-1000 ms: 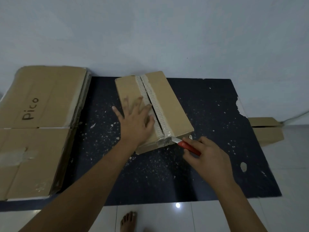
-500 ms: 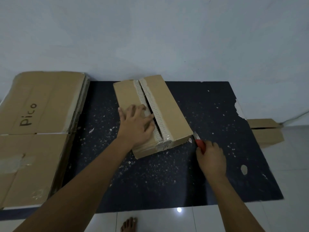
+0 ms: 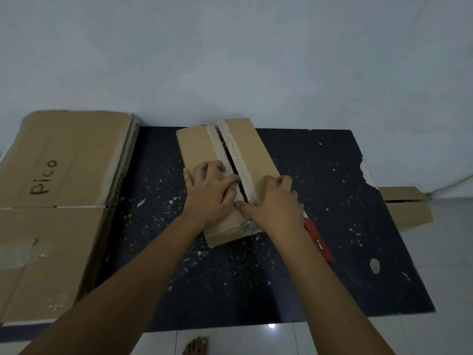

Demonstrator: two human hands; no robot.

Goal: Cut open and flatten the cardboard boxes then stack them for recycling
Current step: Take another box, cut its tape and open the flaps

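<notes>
In the head view, the word "Pico" is being shown handwritten in dark marker on the flattened cardboard stack (image 3: 64, 180), which is lying to the left, partly over the dark speckled mat (image 3: 332, 226). Small print is being carried on the red cutter (image 3: 318, 240), but it cannot be read. The cutter is lying on the mat just beside the right wrist, held by neither hand.

The cardboard box (image 3: 245, 160) is lying in the middle of the mat, its top seam slit between two strips of white tape. The left flap is being held by the left hand (image 3: 210, 196), fingers curled at the seam edge. The right flap is being gripped by the right hand (image 3: 275, 201), fingers bent over it, thumb at the slit.
</notes>
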